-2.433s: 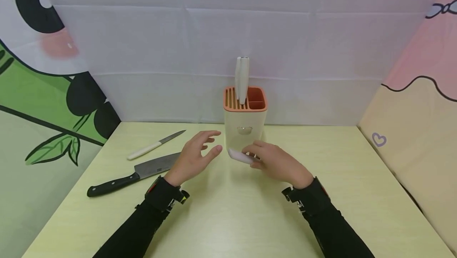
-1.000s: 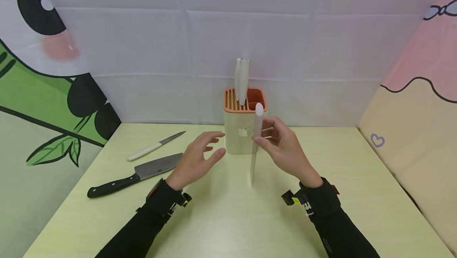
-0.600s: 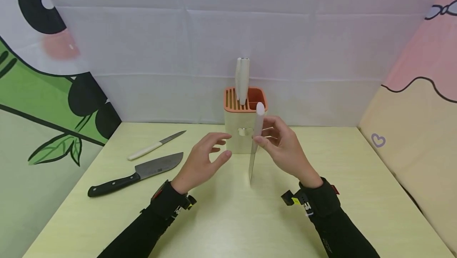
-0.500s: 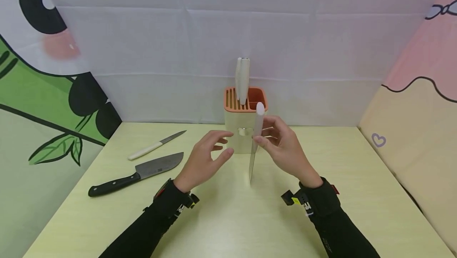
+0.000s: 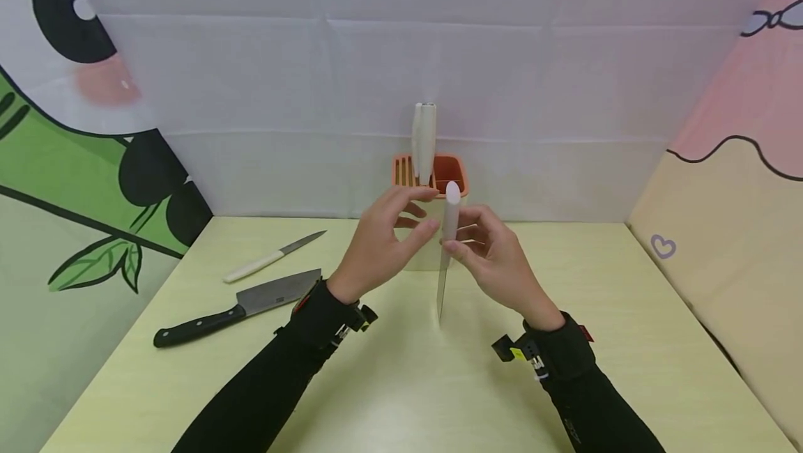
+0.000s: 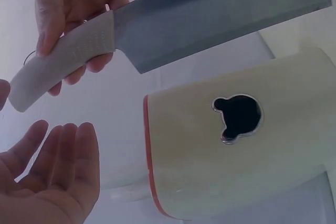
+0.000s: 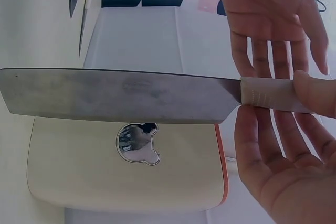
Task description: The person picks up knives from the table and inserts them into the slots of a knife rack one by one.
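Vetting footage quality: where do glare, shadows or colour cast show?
Head view: soft glare on the table, with faint, soft-edged shadows; left wrist view: hazy, bluish cast; right wrist view: muted, knife blade dull grey, mottled reflection in the badge on the holder.

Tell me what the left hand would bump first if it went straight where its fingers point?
Probably the white knife handle held by the right hand, though exact depth is hard to judge.

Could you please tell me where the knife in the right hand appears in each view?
Head: knife just right of centre, blade down.
Left wrist: knife across the upper half, blade rightward.
Right wrist: knife across the middle, blade leftward.
Shared landmark: the orange-rimmed cream holder.
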Action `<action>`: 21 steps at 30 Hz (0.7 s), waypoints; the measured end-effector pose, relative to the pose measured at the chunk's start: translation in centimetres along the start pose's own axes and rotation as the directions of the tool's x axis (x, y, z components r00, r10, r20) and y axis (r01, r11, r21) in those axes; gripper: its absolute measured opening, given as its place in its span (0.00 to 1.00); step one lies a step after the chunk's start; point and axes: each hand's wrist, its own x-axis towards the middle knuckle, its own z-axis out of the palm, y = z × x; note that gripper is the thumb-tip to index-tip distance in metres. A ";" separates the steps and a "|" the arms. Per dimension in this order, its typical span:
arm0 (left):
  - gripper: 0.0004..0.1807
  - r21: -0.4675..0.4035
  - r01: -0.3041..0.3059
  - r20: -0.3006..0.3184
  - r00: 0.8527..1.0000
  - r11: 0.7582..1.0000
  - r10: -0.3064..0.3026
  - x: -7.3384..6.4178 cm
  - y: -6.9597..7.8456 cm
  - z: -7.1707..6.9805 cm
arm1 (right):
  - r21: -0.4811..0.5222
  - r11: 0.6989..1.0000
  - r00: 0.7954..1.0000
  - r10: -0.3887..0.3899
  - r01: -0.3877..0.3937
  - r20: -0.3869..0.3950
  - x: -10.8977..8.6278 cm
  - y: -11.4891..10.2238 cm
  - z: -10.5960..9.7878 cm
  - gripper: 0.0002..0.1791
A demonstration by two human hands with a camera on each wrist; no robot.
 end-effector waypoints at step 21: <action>0.20 -0.029 0.018 -0.042 0.999 0.999 -0.019 1.9 2.0 1.4 | 0.009 1.000 1.000 -0.025 0.025 -0.012 0.0 -0.1 0.4 0.21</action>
